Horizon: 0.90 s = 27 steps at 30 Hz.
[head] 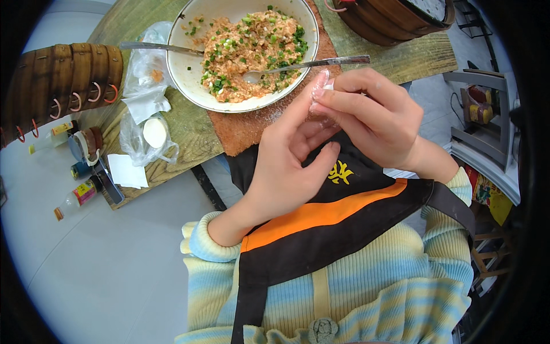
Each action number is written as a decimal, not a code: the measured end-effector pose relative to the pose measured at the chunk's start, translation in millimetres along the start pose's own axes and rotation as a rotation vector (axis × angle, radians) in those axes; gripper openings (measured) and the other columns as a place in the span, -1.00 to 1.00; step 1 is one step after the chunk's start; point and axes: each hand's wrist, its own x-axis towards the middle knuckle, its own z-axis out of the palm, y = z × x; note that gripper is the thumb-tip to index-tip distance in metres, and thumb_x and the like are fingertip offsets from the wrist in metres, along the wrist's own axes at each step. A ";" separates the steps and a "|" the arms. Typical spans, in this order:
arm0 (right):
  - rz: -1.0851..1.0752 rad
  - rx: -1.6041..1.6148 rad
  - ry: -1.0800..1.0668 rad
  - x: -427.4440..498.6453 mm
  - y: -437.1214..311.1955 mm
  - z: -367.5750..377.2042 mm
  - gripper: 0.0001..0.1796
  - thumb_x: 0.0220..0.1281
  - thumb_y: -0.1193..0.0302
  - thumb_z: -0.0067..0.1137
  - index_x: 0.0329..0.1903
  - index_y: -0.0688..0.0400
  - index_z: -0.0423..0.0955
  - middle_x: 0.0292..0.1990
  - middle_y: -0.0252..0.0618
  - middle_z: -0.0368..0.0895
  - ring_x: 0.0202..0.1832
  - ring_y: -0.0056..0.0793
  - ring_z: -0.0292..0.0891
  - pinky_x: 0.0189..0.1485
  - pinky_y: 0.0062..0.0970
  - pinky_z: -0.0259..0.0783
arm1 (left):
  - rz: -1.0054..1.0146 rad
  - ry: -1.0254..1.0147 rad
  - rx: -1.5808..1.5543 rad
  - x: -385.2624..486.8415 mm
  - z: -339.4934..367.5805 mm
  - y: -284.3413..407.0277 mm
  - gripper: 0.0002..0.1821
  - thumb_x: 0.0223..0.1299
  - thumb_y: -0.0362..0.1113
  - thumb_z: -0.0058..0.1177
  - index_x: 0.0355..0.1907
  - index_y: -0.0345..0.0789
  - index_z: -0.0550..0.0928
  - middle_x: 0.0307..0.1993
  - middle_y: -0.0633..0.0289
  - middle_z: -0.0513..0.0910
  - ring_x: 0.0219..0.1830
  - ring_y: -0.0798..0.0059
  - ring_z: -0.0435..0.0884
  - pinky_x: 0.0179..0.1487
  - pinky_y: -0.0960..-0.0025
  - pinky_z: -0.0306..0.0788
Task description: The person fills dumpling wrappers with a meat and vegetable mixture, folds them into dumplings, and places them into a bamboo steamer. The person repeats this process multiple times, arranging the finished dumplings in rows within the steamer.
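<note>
Both my hands are raised over the black and orange apron (318,215), beside an enamel bowl (172,69) of minced filling with chopped green onion (253,51). My left hand (292,150) has floury fingertips that meet those of my right hand (374,112). A small white bit, perhaps dough, shows between the fingertips; most of it is hidden. The left thumb stands apart, lower down. One metal spoon (309,64) lies across the bowl's right rim, its tip on the filling. The handle of another utensil (154,46) sticks out to the left.
A reddish-brown mat (240,129), dusted with flour, lies under the bowl on the wooden table (189,146). Bamboo steamers stand at left (64,81) and upper right (386,21). Left of the bowl are plastic bags, a round white piece (155,133), paper napkins (128,170), a phone (108,181) and bottles.
</note>
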 end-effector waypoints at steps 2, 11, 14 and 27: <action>0.027 -0.014 -0.013 -4.8 -1.4 0.0 -0.79 -0.14 0.63 0.33 -0.35 0.31 0.57 -0.41 -0.17 0.55 -0.42 -0.36 0.54 -0.41 -0.53 0.47 | -0.159 -0.070 -0.287 0.4 -2.0 5.4 -0.11 -0.04 -0.77 -0.13 0.43 -0.45 -0.04 0.29 0.12 0.25 0.36 0.34 0.24 0.37 0.35 0.19; 0.096 0.163 -0.136 -5.5 2.4 -3.7 -0.73 -0.11 0.53 0.37 -0.28 0.27 0.55 -0.36 -0.17 0.50 -0.39 -0.29 0.49 -0.36 -0.47 0.45 | -0.317 -0.051 -0.754 8.6 -1.8 10.7 -0.32 0.22 -0.13 -0.16 0.30 -0.51 0.13 0.20 0.01 0.33 0.28 0.28 0.28 0.41 0.29 0.02; 0.233 0.257 -0.167 -3.5 6.6 -24.5 -0.69 -0.11 0.51 0.37 -0.23 0.24 0.53 -0.31 -0.19 0.49 -0.34 -0.24 0.47 -0.29 -0.38 0.45 | -0.302 0.013 -0.788 7.7 0.8 14.5 -0.36 0.23 -0.11 -0.15 0.25 -0.51 0.18 0.19 0.01 0.33 0.27 0.25 0.28 0.41 0.27 0.05; 0.272 -0.063 -0.218 29.3 24.2 -106.4 -0.87 -0.08 0.63 0.34 -0.39 0.22 0.61 -0.44 -0.19 0.58 -0.47 -0.40 0.52 -0.46 -0.53 0.40 | -0.436 -0.119 -0.560 2.4 -13.5 36.6 -0.47 0.26 -0.26 -0.17 0.19 -0.58 0.29 0.31 -0.25 0.21 0.38 -0.11 0.18 0.46 0.03 0.00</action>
